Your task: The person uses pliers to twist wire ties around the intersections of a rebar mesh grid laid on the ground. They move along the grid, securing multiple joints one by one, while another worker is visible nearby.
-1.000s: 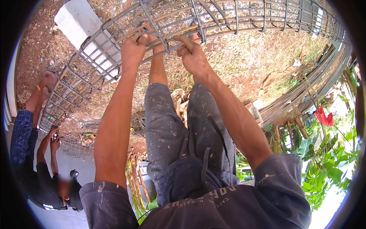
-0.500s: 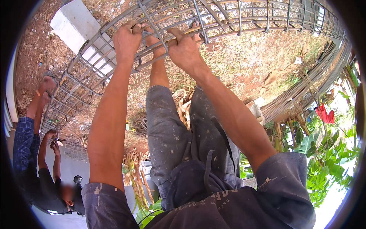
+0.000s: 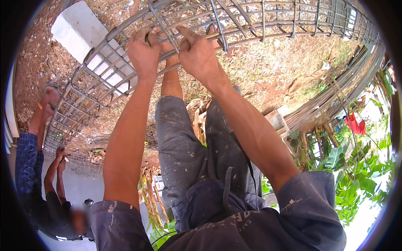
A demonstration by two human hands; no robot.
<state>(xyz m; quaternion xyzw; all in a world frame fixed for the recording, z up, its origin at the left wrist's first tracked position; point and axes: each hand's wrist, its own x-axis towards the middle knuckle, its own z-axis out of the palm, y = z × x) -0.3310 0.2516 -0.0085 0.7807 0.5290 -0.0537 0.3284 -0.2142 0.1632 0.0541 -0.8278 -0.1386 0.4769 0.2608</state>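
Cage [image 3: 263,21], far: touched by left hand [image 3: 144,54] and right hand [image 3: 197,58], both part-curled, hold unclear; probably worked best with steady pressure.

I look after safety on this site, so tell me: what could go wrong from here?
The left hand and right hand are bare at the steel cage, so rough metal might scratch them. If the cage shifted, the fingers could be pinched against it. The left foot shows through the cage and might also be knocked.
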